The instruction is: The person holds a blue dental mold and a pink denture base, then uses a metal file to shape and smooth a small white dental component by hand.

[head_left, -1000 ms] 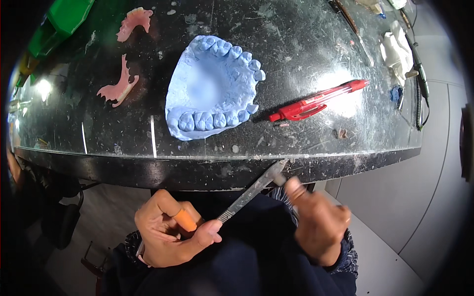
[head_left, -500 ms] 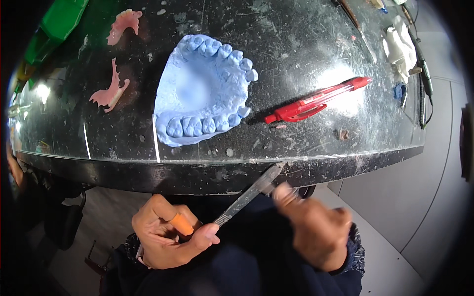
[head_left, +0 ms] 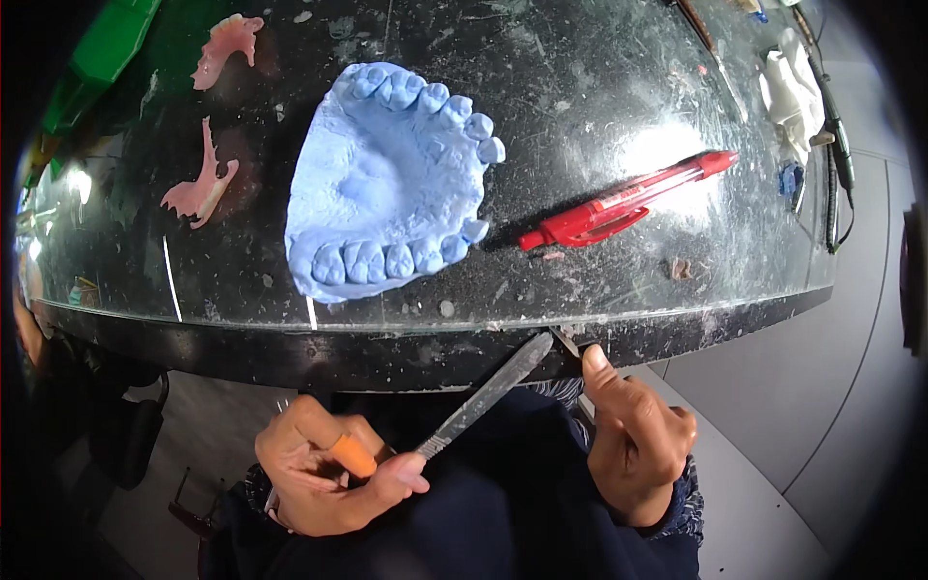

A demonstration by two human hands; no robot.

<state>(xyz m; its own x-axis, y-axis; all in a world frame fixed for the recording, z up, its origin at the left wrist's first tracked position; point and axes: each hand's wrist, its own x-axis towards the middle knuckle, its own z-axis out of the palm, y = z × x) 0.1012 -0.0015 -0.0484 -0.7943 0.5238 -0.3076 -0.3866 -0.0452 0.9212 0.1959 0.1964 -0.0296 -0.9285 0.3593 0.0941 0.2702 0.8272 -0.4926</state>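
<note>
My left hand [head_left: 333, 469] is closed, an orange finger cover [head_left: 354, 455] on one finger. Thumb and fingers pinch a flat grey scalpel handle [head_left: 491, 391], ridged close to my thumb and dusted white. It slants up and right, its rounded tip at the front edge of the table. Beside that tip, my right hand [head_left: 638, 440] is closed with the thumb on top. It grips a small thin metal piece [head_left: 566, 341] that points toward the table edge; its kind is too small to make out. A blue dental model [head_left: 387, 184] with a row of teeth lies beyond my hands.
On the dark, scratched tabletop [head_left: 406, 314], two pink denture pieces [head_left: 229, 46] [head_left: 205, 184] lie at left. A red pen [head_left: 628, 201] rests right of the model. White tissue [head_left: 791, 97], a corded handpiece [head_left: 839, 155] and a slim brown-handled tool [head_left: 710, 48] are at far right.
My right hand, blurred and over the handle before, has moved slightly right and up and is now still. The thin piece in it now shows. My left hand keeps its hold on the handle.
</note>
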